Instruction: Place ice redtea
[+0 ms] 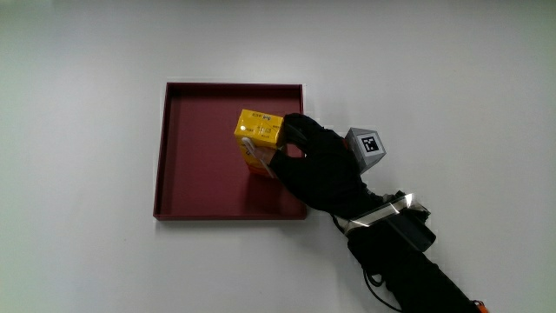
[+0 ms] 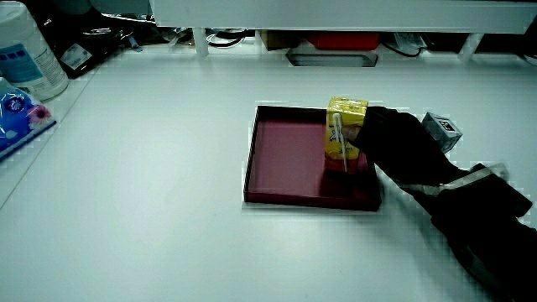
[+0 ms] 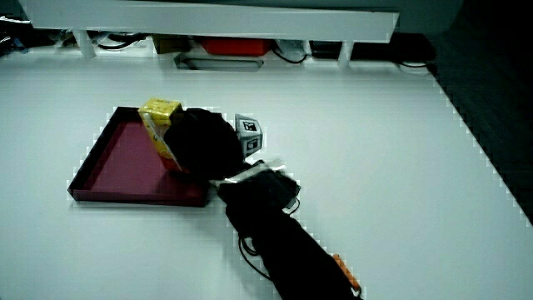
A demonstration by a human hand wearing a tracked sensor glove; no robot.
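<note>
Here, the gloved hand [image 1: 317, 165] grasps a yellow drink carton [image 1: 258, 139], standing upright inside a dark red tray [image 1: 200, 213] on the white table [image 1: 87, 156]; the hand sits at the carton's four o'clock.

You are looking at a plain white desk [image 1: 87, 261]. A shallow, square, dark red tray [image 1: 200, 187] with low walls lies flat on it. In a side view, a white canister with a blue label [image 2: 29, 54] and a blue packet with pink on it [image 2: 17, 113] sit at the desk's edge, well apart from the tray. In both side views, a low white partition [image 3: 208, 21] runs along the desk farthest from you.
</note>
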